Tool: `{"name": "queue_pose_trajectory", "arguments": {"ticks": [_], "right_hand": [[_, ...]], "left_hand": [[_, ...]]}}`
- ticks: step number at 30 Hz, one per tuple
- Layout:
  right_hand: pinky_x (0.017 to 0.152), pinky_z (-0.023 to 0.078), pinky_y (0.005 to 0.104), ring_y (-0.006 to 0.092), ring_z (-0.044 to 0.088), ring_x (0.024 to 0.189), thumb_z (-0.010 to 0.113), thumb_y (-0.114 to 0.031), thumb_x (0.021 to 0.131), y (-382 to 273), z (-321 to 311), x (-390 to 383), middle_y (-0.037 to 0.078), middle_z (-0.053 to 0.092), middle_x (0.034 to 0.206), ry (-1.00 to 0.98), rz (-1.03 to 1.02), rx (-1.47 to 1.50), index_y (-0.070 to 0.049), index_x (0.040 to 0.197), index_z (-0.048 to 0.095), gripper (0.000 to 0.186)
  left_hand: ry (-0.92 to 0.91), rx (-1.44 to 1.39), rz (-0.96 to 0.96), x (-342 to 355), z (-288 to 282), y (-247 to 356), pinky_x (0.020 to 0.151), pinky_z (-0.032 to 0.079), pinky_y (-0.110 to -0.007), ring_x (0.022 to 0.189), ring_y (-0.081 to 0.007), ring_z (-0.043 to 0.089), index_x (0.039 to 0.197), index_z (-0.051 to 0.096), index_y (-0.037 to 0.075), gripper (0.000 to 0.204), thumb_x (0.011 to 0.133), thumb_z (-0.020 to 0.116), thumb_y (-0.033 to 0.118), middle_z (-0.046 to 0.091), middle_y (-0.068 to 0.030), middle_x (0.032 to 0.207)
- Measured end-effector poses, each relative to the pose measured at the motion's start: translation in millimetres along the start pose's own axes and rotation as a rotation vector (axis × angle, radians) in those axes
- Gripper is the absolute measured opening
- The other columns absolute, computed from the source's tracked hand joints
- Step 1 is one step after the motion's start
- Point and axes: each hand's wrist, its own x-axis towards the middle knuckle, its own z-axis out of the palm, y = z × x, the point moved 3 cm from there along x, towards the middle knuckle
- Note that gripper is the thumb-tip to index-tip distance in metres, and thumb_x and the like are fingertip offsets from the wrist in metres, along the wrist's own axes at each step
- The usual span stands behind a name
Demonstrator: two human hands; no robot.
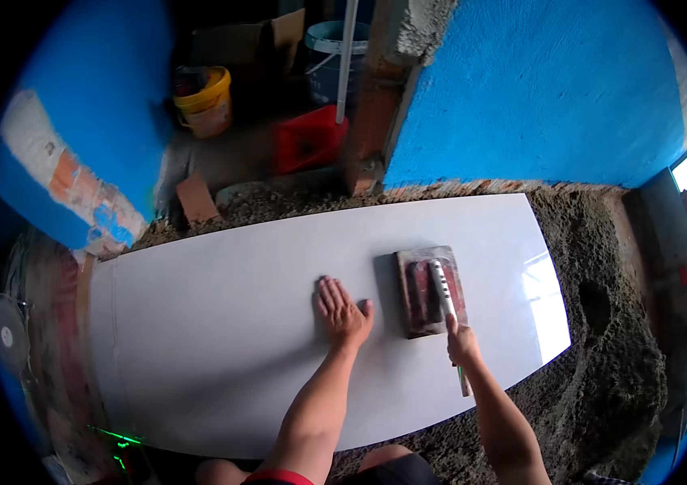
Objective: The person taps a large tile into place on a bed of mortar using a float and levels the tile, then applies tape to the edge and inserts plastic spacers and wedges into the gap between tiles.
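A large glossy white tile slab [222,283] lies before me on a bed of mortar. My left hand [345,318] rests flat on its middle, fingers stretched out and holding nothing. Farther right, my right hand [462,343] is closed round the shaft of a hammer-like tool [444,287]; its pale upper part has dark spots and its lower end sticks out below my fist. That upper part lies over a worn rectangular block [408,317], brown-red with a greyish edge, on the slab. Whether the tool touches the block I cannot tell.
Rough grey mortar [602,380] borders the slab on the right. Blue walls [537,97] stand beyond, with a doorway between them. In it are a yellow bucket [208,105], a red dustpan [307,141] with a pale pole and a blue-rimmed bucket [335,69]. Green laser light [121,438] shows lower left.
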Motion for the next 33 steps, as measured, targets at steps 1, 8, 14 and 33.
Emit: {"name": "queue_pose_trajectory", "arguments": {"ticks": [1, 8, 14, 33], "right_hand": [[0.038, 0.038, 0.0355, 0.0145, 0.044, 0.04, 0.042, -0.069, 0.103, 6.3, 5.3, -4.8, 0.0, 0.044, 0.053, -0.05, 0.009, 0.195, -0.012, 0.074, 0.046, 0.064], [0.056, 0.052, 0.0378, 0.023, 0.06, 0.064, 0.046, -0.046, 0.107, 76.6, 13.5, -101.0, 0.007, 0.059, 0.077, -0.047, -0.713, -0.123, -0.011, 0.15, 0.047, 0.056], [0.06, 0.052, 0.0375, 0.0245, 0.059, 0.07, 0.048, -0.044, 0.107, 66.7, 49.8, -85.6, 0.008, 0.062, 0.088, -0.207, -0.12, -0.066, -0.005, 0.157, 0.038, 0.064], [0.039, 0.035, 0.027, 0.0117, 0.039, 0.042, 0.052, -0.055, 0.106, -166.1, -9.7, -19.7, -0.004, 0.044, 0.058, -0.494, -0.284, -0.053, -0.013, 0.098, 0.06, 0.044]], "left_hand": [[-0.051, -0.042, 0.097, 3.4, -4.0, -9.2, 0.126, 0.016, -0.056, 0.158, -0.0409, 0.017, 0.158, 0.031, -0.003, 0.092, 0.091, 0.066, 0.049, 0.025, -0.0201, 0.169], [-0.079, 0.033, 0.306, -53.9, -119.3, -224.7, 0.125, 0.02, -0.057, 0.156, -0.0395, 0.024, 0.158, 0.033, -0.001, 0.082, 0.099, 0.056, 0.051, 0.029, -0.0224, 0.166], [0.1, 0.204, -0.183, -207.2, -232.2, -360.4, 0.121, 0.024, -0.06, 0.15, -0.0487, 0.03, 0.157, 0.033, -0.004, 0.084, 0.098, 0.055, 0.052, 0.029, -0.0313, 0.163], [0.286, 0.274, -0.469, -266.8, -235.1, -380.6, 0.123, 0.024, -0.057, 0.155, -0.0382, 0.026, 0.157, 0.035, -0.003, 0.09, 0.093, 0.06, 0.055, 0.027, -0.0232, 0.167]]}}
